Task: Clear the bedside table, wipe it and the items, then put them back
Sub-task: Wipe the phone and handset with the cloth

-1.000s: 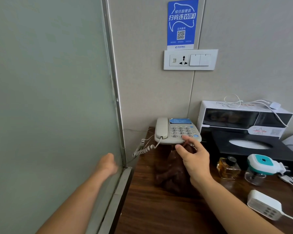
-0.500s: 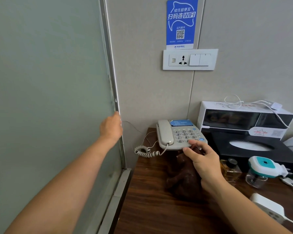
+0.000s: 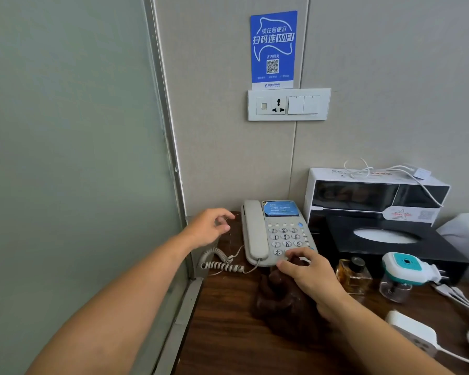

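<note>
A beige corded desk telephone (image 3: 275,234) is seen at the back left corner of the dark wooden bedside table (image 3: 228,334), against the wall. The right hand (image 3: 309,277) is placed at its front edge, thumb and fingers closed on the casing, with a dark brown cloth (image 3: 279,301) beneath. The left hand (image 3: 209,228) is held just left of the handset, above the coiled cord (image 3: 220,262), fingers loosely curled with nothing gripped.
</note>
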The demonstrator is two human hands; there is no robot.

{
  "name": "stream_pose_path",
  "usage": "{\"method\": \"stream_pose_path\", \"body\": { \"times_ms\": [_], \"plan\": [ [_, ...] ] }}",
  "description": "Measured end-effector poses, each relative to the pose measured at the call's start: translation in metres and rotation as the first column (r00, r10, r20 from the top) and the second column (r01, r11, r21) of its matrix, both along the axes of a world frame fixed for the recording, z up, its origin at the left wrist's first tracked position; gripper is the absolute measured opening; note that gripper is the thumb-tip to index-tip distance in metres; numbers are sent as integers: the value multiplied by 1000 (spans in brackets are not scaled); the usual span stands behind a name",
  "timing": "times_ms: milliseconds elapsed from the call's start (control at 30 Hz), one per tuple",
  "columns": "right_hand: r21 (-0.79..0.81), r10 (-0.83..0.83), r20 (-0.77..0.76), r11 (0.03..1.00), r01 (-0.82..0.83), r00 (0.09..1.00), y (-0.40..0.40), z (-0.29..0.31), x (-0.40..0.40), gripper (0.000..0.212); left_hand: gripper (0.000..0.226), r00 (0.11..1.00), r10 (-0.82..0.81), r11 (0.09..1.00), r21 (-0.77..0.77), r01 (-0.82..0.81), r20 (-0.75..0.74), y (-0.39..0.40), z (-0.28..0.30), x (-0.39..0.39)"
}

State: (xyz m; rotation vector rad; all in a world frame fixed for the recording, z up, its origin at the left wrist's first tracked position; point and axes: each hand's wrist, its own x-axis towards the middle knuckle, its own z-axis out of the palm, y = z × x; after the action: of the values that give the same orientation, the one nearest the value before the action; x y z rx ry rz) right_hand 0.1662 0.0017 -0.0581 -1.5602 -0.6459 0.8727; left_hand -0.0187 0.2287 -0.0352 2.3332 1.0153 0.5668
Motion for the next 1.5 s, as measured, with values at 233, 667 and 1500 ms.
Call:
{"method": "stream_pose_path", "body": {
  "times_ms": [233, 667, 1500],
  "plan": [
    [-133, -46, 197, 988, 73, 979, -2, 0, -1, 39, 36, 989, -108, 991, -72, 115, 97, -52, 25, 2],
    [-138, -115, 301, 977, 162, 947, -13, 16, -8, 65, 98, 961, -34, 959, 260, 109, -276, -99, -11, 21],
    [43, -22, 540, 999, -2, 842, -50, 47, -22, 32, 88, 997, -59, 978, 198, 66, -41, -137, 36, 22]
  ]
}}
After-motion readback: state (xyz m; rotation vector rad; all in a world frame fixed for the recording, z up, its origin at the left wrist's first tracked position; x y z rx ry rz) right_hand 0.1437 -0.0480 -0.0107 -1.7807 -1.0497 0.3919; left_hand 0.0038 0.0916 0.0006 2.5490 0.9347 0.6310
